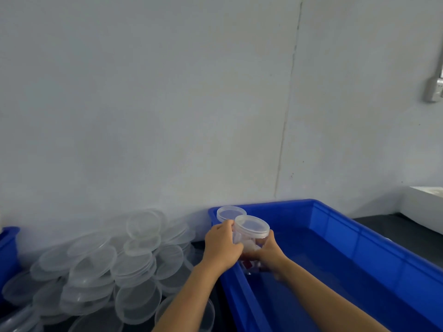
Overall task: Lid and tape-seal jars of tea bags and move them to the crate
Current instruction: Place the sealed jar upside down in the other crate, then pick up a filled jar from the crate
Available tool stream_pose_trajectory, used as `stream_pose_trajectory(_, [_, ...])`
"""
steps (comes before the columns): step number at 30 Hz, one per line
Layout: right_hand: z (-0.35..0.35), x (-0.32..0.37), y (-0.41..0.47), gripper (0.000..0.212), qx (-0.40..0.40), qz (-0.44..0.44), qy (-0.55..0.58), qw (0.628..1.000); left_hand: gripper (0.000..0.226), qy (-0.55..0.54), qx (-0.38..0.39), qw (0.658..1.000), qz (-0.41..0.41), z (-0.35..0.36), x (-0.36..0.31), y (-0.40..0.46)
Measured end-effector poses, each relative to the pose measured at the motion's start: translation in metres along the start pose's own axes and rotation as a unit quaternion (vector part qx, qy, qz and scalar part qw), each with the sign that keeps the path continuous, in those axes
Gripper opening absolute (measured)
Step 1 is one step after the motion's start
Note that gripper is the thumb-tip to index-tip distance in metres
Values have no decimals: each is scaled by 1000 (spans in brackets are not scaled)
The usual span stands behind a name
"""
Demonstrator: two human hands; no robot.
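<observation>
Two hands grip one lidded jar (251,238) over the near left corner of the blue crate (359,236): left hand (221,246) curled round its side, right hand (269,254) wrapped round its lower part. Red and white contents show through. Second lidded jar (230,213) sits just behind, inside the crate. Pile of loose clear lids (107,271) on the table, left of the crate.

the left hand (223,245) and right hand (268,254) covered most of the near jar's (250,238) body, so its contents showed only as blurred white and red. the far jar (230,213) was hidden below its lid. the blue crate (335,226) ran off the right and bottom edges. the pile of lids (100,271) was cut off at the bottom-left. a blue bin (8,245) was cropped at the left edge.
</observation>
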State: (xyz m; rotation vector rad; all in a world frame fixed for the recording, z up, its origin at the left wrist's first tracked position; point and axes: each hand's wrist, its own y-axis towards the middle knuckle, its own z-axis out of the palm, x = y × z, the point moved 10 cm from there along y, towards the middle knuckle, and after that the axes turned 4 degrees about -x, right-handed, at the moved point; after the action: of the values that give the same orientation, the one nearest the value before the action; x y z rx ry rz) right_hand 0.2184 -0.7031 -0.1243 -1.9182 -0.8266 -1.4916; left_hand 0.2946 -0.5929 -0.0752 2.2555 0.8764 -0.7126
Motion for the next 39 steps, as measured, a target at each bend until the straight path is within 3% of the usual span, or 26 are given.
stream_pose_trajectory(4, [2,-6,4,87,18,-12,-2,1000,41,29,-33,999,6,-1,-2,2])
stream_pose_trajectory(8, [10,-7,0,72,18,-17,-17,1000,63,112,-33,992,39,-1,-13,-1])
stream_pose_trajectory(14, [11,-10,-3,69,-24,41,-184,982,46,148,-37,986,66,-4,-21,-5])
stream_pose_trajectory(16, [11,-14,-9,69,2,73,-222,972,47,160,-12,985,66,0,-23,-7])
stream_pose_trajectory(19, [8,-16,-20,67,45,134,-128,982,49,187,39,979,68,0,-26,-16])
stream_pose_trajectory(21, [3,-3,-30,67,29,146,-53,987,46,189,54,978,66,-10,-29,-26])
stream_pose_trajectory(24, [-3,29,-43,63,-29,97,-48,994,35,164,69,982,61,-36,-36,-50])
stream_pose_trajectory(27, [3,69,-71,42,-91,17,-43,995,36,145,78,985,56,-66,-43,-82])
stream_pose_trajectory(30, [33,99,-116,34,-94,-33,2,995,30,110,36,992,45,-110,-51,-117])
stream_pose_trajectory(34, [109,118,-188,23,10,-75,87,993,23,93,-47,995,10,-170,-36,-179])
stream_pose_trajectory(39, [188,122,-259,27,100,-97,121,983,27,77,-157,984,-38,-235,5,-259])
